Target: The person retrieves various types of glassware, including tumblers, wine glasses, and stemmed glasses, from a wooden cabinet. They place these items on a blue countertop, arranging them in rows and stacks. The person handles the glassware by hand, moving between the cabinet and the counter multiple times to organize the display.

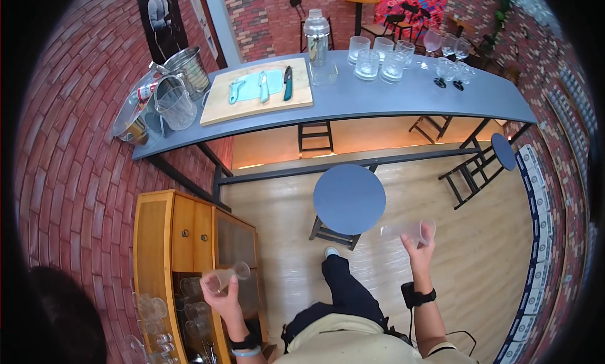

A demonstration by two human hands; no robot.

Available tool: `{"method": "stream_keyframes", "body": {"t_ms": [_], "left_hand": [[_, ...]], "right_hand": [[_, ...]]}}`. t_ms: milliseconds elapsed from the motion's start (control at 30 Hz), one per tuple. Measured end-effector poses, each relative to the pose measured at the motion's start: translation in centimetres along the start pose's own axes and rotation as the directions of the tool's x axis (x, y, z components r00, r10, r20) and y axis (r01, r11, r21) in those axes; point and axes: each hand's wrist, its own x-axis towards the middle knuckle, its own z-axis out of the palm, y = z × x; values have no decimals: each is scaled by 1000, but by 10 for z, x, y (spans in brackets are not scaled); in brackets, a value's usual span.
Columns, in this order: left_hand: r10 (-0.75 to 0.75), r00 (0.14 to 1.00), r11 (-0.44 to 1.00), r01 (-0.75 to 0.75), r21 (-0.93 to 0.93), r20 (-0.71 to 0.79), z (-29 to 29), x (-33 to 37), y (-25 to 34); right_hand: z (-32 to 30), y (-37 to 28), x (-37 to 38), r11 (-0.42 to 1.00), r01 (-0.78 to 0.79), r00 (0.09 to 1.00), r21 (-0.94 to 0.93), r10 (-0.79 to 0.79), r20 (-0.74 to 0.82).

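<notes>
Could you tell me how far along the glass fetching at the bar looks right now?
Done: several tumblers and stemmed glasses already stand on the counter. In hand: the left hand and right hand each hold a clear glass. Left: more glasses remain on the cabinet shelves.

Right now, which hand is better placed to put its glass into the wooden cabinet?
Probably the left hand. Its small clear glass hangs right beside the wooden cabinet. The right hand holds its clear cup by the round stool, farther from it.
</notes>
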Motion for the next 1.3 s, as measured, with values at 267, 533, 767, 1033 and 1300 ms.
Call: {"method": "stream_keyframes", "body": {"t_ms": [267,533,767,1033,1300], "left_hand": [[89,991,991,-77,113,-97,69,59,28],[90,976,984,-58,166,-198,103,113,37],[195,981,966,-193,173,2,150,207,35],[238,897,957,-283,71,372,225,352,24],[131,748,982,-186,16,651,254,418,11]], "right_hand": [[48,-16,117,992,-1,999,123,-5,54],[104,-21,170,990,-28,986,139,5,167],[167,-43,196,982,10,996,190,-27,87],[270,-81,248,987,108,991,116,-99,-85],[325,-122,285,991,63,974,-116,-87,-208]]}}
